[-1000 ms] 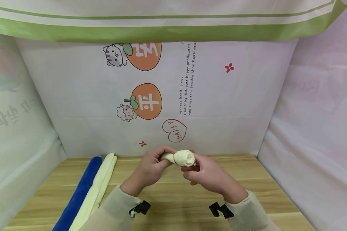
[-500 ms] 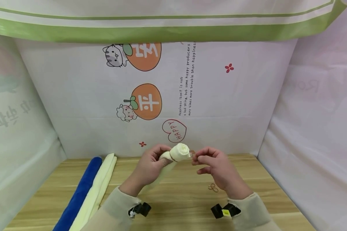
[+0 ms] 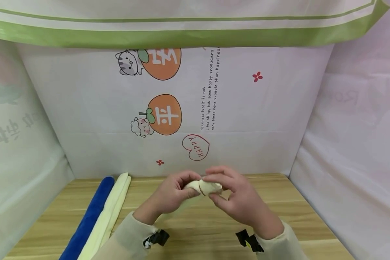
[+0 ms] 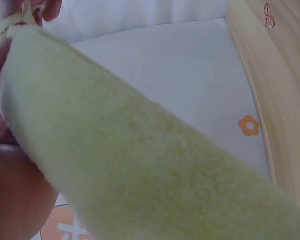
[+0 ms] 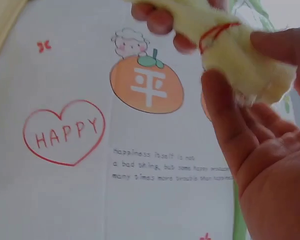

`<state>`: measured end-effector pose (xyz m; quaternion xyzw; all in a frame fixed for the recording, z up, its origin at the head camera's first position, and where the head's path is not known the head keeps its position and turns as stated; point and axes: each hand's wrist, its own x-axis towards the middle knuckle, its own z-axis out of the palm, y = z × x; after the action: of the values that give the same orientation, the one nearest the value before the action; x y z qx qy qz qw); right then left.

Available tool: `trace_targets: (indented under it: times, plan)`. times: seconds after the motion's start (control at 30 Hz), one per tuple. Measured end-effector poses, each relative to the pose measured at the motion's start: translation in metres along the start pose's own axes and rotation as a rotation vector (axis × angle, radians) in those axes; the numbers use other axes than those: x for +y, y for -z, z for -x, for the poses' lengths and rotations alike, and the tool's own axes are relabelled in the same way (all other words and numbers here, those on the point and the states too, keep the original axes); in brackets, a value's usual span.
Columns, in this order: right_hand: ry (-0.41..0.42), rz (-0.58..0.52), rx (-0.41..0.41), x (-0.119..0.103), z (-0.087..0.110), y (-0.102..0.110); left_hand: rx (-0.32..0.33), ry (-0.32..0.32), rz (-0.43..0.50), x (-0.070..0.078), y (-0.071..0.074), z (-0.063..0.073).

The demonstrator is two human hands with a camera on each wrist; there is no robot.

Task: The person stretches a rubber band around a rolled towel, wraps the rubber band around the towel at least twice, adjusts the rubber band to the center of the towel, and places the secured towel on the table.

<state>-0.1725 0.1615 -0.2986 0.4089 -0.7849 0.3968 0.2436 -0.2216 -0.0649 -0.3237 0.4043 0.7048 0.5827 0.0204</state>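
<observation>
A pale yellow towel (image 3: 210, 187), rolled up and cinched near one end by a reddish rubber band (image 5: 208, 37), is held up over the table in both hands. My left hand (image 3: 171, 194) grips it just below the band, thumb in front. Around the bunched end, the fingers and thumb of my right hand (image 3: 241, 198) close from the other side, seen also in the right wrist view. The long body of the towel (image 4: 120, 140) hangs down and fills much of the left wrist view.
On the left side of the wooden table (image 3: 195, 231) lie a blue rolled towel (image 3: 90, 216) and a pale yellow folded one (image 3: 108, 211), side by side. Loose reddish rubber bands (image 4: 269, 16) rest on the wood. White printed sheets wall in the back and sides.
My right hand had drawn away from the towel's end half a second ago and is now back around it. The towel's bunched end has tipped down and to the right.
</observation>
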Motion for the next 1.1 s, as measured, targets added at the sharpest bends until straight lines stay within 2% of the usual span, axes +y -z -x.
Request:
trace_targets:
  times: [0.07,0.17,0.3,0.37,0.43,0.5,0.67,0.77,0.83,0.97,1.1]
  plan:
    - [0.127,0.064,-0.019,-0.002,0.001,0.002,-0.045,-0.015,0.009,0.001,0.000,0.001]
    - [0.240,0.103,-0.071,-0.004,0.001,0.005,-0.089,-0.030,0.025,0.003,0.000,0.002]
    - [0.305,0.154,-0.114,-0.003,0.000,0.008,-0.110,-0.044,0.041,0.004,0.001,0.003]
    - [0.298,0.158,-0.077,-0.002,0.001,0.007,-0.114,-0.043,0.041,0.004,0.001,0.003]
    - [0.243,0.117,-0.007,0.000,0.003,0.005,-0.112,-0.041,0.032,0.005,0.001,0.004]
    - [0.152,0.010,0.063,0.001,0.005,0.005,-0.106,-0.043,0.012,0.005,0.000,0.005]
    - [-0.164,-0.264,0.162,0.002,0.013,0.007,-0.090,-0.070,-0.041,0.006,-0.008,0.006]
    - [-0.353,-0.264,0.149,0.001,0.013,0.006,-0.084,-0.040,-0.133,0.006,-0.008,0.006]
    - [-0.442,-0.232,0.109,0.001,0.012,0.003,-0.074,-0.007,-0.257,0.006,-0.006,0.007]
    - [-0.518,-0.205,0.030,0.000,0.012,-0.004,-0.052,0.029,-0.486,0.002,-0.005,0.009]
    - [-0.576,-0.228,0.002,0.000,0.011,-0.010,-0.017,0.007,-0.612,-0.001,-0.009,0.013]
